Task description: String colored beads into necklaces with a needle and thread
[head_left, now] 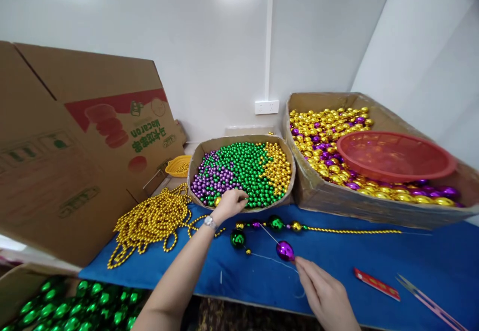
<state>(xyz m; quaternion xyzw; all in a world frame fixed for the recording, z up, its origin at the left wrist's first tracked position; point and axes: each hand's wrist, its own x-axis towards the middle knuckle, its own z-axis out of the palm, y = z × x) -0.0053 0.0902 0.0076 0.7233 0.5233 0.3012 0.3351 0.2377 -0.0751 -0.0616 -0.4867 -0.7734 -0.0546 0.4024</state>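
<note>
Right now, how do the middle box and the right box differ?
Size: the middle box is smaller; the right box is larger.
Contents: the middle box holds mostly small green, purple and gold beads; the right box holds bigger gold and purple balls.
On top: the left hand is at the middle box's near edge; a red basket sits in the right box.
Both are cardboard with shiny contents.
</note>
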